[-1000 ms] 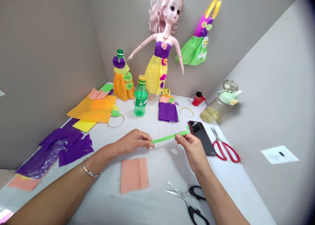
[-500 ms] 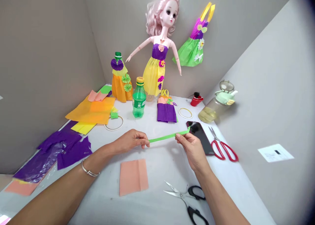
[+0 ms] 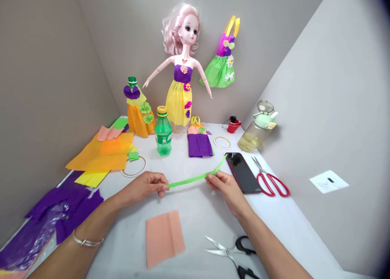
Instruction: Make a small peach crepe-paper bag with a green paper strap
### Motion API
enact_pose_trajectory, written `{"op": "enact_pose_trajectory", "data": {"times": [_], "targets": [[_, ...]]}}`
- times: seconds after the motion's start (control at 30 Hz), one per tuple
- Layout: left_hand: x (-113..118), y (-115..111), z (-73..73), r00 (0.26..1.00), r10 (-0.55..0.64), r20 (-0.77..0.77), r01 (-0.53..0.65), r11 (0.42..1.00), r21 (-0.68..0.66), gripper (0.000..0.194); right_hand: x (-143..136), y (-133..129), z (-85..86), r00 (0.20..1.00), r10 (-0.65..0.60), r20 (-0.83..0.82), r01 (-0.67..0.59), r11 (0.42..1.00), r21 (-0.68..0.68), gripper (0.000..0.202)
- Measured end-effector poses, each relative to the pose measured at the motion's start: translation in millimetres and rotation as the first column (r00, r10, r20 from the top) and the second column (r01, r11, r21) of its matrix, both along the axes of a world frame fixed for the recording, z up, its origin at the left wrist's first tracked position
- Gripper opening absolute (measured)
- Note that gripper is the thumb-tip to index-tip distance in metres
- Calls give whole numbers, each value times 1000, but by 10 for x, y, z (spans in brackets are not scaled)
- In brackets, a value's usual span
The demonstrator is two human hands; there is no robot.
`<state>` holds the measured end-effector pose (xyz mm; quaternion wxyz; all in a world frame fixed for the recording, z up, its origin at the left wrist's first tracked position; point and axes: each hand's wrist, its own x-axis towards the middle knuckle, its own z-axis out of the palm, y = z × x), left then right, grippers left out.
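A narrow green paper strip (image 3: 189, 180) is stretched between my two hands above the table. My left hand (image 3: 150, 184) pinches its left end between thumb and fingers. Farther along the strip, my right hand (image 3: 221, 185) grips it, and a loose tail sticks up past the fingers toward the phone (image 3: 243, 173). Below the hands lies a folded peach paper piece (image 3: 164, 237) with a crease down its right part. Black-handled scissors (image 3: 227, 252) rest with blades apart near my right forearm, which partly covers their handles.
Red-handled scissors (image 3: 269, 179) lie right of the phone. A green bottle (image 3: 163, 134), a small purple-skirted paper dress (image 3: 199, 144) and a doll (image 3: 184, 71) stand or lie behind. Orange paper (image 3: 91, 157) and purple paper (image 3: 57, 199) spread at left. A tumbler (image 3: 254, 134) stands at right.
The view has shifted, so most things appear farther left and lower. My right hand has slid along the strip, leaving a longer free tail beyond its fingers. Both hands still hold the strip.
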<state>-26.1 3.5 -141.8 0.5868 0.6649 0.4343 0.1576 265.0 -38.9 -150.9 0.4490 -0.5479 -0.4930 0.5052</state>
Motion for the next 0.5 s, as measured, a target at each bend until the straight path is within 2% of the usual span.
{"op": "enact_pose_trajectory", "data": {"times": [0.13,0.3,0.37,0.43,0.5], "targets": [[-202,17,-75,996,-21,-89,18,999,-45,29,-8,-1,69,992,116,53,-113,992,-56,33],[-372,46,-170,990,-45,-133,39,998,-49,24,31,-55,291,938,219,270,-192,974,-122,27],[-390,46,-172,990,-56,-133,46,996,-74,24,105,-168,409,845,285,453,-232,958,-170,25],[-399,48,-159,990,-63,-125,51,994,-97,26,228,-344,512,674,364,643,-286,931,-227,24],[-409,55,-139,992,-63,-108,50,992,-120,26,373,-544,591,554,432,712,-336,898,-284,14]]}}
